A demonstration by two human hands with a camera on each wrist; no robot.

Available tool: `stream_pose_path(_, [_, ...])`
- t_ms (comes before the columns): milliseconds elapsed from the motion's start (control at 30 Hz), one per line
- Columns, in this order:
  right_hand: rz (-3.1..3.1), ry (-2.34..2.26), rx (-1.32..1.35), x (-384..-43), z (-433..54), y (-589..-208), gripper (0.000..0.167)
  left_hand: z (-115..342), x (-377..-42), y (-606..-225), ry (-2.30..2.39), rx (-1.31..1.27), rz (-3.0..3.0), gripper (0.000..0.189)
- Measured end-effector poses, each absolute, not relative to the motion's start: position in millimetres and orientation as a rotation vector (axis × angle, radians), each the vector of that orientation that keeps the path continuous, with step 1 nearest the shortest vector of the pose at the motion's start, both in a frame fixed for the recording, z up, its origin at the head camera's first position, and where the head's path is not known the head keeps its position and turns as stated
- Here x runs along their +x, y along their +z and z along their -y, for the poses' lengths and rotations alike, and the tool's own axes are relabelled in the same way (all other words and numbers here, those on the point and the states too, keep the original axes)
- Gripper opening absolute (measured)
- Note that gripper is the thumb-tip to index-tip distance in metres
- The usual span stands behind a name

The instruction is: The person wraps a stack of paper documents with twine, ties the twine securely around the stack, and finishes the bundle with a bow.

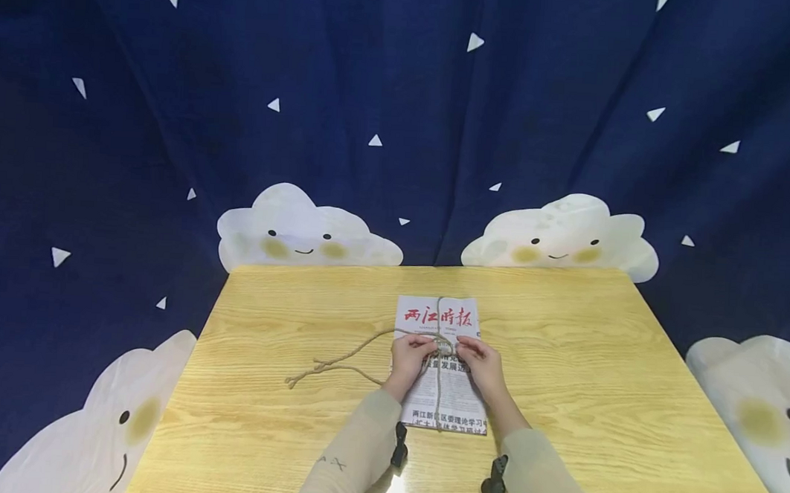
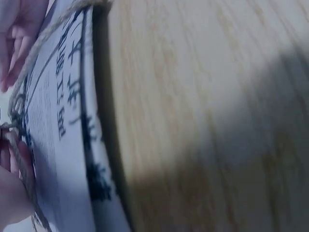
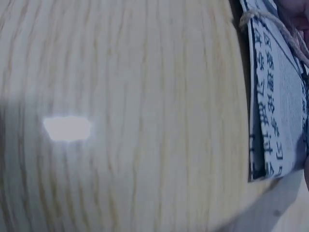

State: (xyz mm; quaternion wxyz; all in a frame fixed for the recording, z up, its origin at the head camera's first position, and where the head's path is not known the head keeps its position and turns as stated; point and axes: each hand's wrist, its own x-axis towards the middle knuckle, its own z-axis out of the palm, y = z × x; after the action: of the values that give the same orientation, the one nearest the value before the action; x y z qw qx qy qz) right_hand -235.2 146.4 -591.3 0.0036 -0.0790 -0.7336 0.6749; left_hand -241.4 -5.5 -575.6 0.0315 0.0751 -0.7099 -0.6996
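Observation:
A folded newspaper bundle (image 1: 457,399) with a red masthead lies on the table, a length of twine (image 1: 438,390) running over it lengthwise and meeting in a knot or loop near the middle. My left hand (image 1: 410,360) pinches the twine just left of that crossing; the left wrist view also catches its curled fingers (image 2: 14,162) at the strand. From the right side, my right hand (image 1: 485,367) holds the edge of the loop between thumb and fingers, though the exact contact is partly hidden. Two loose twine ends trail left across the wood.
The light wooden table (image 1: 284,308) extends around the newspaper. Behind it hangs a dark blue curtain (image 1: 336,87) with white triangles and smiling clouds. A black device (image 1: 495,482) is strapped at the right wrist, another (image 1: 399,446) at the left.

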Motion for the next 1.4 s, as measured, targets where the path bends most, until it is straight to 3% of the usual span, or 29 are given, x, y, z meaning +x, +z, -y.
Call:
stream_pose_path(233, [2.253, 2.125, -0.101, -234, -147, -596, 0.033, -5, -243, -584, -1.945, 0.169, 2.359, 0.008])
stream_pose_path(467, [2.220, 2.092, -0.119, -237, -145, -600, 0.027, -3, -243, -583, -1.920, 0.077, 2.427, 0.008])
stream_pose_path(833, [2.051, 2.160, -0.068, -235, -143, -599, 0.019, 12, -246, -585, -1.487, -0.235, 2.505, 0.009])
stream_pose_path(1067, [2.191, 2.124, -0.236, -238, -143, -597, 0.021, 55, -260, -580, -0.867, 0.054, 2.678, 0.010])
stream_pose_path(1233, [2.240, 2.101, -0.274, -238, -143, -597, 0.022, 78, -264, -574, -0.569, 0.006, 2.899, 0.011])
stream_pose_path(1400, [2.259, 2.094, -0.250, -238, -144, -595, 0.021, 89, -271, -553, -0.605, -0.050, 2.986, 0.011])
